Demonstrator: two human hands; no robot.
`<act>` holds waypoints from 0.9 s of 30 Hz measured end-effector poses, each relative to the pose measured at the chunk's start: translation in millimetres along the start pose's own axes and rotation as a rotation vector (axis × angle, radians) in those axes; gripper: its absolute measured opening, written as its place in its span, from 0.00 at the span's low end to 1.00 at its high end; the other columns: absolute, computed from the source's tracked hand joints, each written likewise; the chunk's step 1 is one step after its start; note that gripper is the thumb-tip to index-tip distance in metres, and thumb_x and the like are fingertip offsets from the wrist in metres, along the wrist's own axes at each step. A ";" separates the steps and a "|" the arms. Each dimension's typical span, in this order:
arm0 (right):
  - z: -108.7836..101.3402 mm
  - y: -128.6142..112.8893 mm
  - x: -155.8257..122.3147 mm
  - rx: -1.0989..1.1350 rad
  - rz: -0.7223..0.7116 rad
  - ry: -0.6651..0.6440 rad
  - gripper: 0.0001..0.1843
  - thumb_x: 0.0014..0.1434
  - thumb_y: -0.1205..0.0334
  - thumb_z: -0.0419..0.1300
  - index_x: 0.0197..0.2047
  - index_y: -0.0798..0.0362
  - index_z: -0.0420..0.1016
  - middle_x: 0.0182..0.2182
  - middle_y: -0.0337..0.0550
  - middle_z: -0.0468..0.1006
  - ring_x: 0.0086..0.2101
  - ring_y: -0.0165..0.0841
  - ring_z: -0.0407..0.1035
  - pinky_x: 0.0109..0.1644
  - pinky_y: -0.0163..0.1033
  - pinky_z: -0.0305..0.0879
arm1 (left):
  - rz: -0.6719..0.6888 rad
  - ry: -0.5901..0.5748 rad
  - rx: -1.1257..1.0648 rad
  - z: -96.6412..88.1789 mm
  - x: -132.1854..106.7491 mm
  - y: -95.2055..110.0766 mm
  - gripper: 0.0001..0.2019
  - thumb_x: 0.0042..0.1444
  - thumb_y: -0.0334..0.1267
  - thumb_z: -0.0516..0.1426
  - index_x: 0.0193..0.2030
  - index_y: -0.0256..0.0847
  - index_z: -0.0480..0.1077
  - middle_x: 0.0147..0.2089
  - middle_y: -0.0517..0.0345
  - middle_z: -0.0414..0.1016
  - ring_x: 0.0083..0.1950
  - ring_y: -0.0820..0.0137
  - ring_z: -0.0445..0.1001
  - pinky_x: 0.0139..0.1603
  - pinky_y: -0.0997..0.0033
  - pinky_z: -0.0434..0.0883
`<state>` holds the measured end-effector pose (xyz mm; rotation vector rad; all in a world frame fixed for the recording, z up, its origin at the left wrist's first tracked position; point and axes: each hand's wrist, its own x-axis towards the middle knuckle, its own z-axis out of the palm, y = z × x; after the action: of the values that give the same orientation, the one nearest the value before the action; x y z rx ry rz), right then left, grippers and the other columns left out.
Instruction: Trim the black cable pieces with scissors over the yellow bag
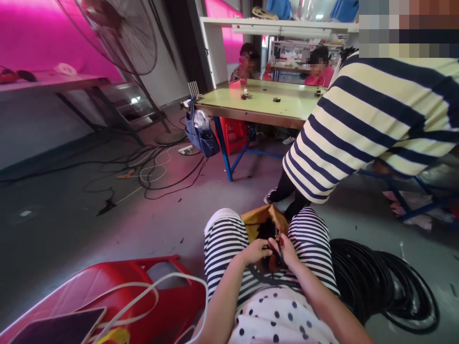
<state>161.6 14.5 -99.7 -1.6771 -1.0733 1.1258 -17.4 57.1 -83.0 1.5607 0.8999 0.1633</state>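
Note:
My right hand [287,251] is closed around a pair of scissors [276,231] with dark handles, blades pointing up and away from me. Close beside it, my left hand [256,252] has its fingers curled in a pinch; what they hold is too small and dark to make out. Both hands are over my lap, at the near side of an open yellow-orange bag [258,217] standing between my knees. Dark material [265,230] lies inside the bag. A dark strip or tube [261,277] runs across my lap below the hands.
Coiled black tubing [369,282] lies on the floor at right. A red stool [118,286] at left carries a phone-like dark device [60,327] and a white cable. A person in a striped top [366,114] bends ahead at right, near a green-topped table [258,98]. Cables and a fan stand left.

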 end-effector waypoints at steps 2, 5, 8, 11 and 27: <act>0.1 -0.9 0.1 0.034 0.012 -0.007 0.34 0.45 0.27 0.73 0.29 0.47 0.67 0.21 0.35 0.71 0.25 0.34 0.67 0.31 0.40 0.64 | 0.002 -0.075 0.019 -0.2 -1.7 0.7 0.13 0.57 0.39 0.62 0.46 0.37 0.82 0.36 0.57 0.81 0.36 0.68 0.74 0.43 0.70 0.70; -0.7 -3.4 -0.3 0.094 0.063 0.000 0.35 0.48 0.23 0.69 0.31 0.47 0.67 0.21 0.36 0.73 0.23 0.35 0.67 0.29 0.40 0.63 | 0.036 -0.108 0.027 1.4 -2.5 -0.2 0.14 0.56 0.39 0.62 0.47 0.38 0.83 0.40 0.55 0.83 0.40 0.66 0.77 0.47 0.69 0.71; -1.8 -5.3 -1.1 0.110 0.069 0.012 0.35 0.46 0.23 0.70 0.30 0.47 0.67 0.20 0.36 0.72 0.23 0.36 0.67 0.30 0.41 0.63 | 0.044 0.006 0.027 3.2 -0.8 -2.4 0.14 0.58 0.40 0.61 0.47 0.36 0.83 0.42 0.52 0.84 0.43 0.64 0.78 0.50 0.67 0.72; -1.6 -4.5 -1.1 0.092 0.032 0.020 0.35 0.45 0.24 0.71 0.30 0.48 0.68 0.23 0.36 0.73 0.25 0.35 0.67 0.32 0.41 0.64 | 0.064 0.110 0.017 4.5 2.8 -4.5 0.12 0.59 0.38 0.61 0.46 0.36 0.82 0.45 0.51 0.85 0.47 0.62 0.80 0.54 0.65 0.72; -1.2 -3.6 -1.7 0.096 0.092 0.014 0.34 0.48 0.22 0.68 0.32 0.45 0.66 0.20 0.37 0.72 0.23 0.38 0.68 0.30 0.43 0.63 | 0.038 -0.146 0.038 4.7 1.4 -6.9 0.13 0.56 0.39 0.64 0.47 0.39 0.83 0.42 0.54 0.84 0.43 0.63 0.79 0.49 0.67 0.73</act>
<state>161.6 13.7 -95.6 -1.6705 -0.9268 1.2030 -16.7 53.7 -90.8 1.6043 0.7630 0.0587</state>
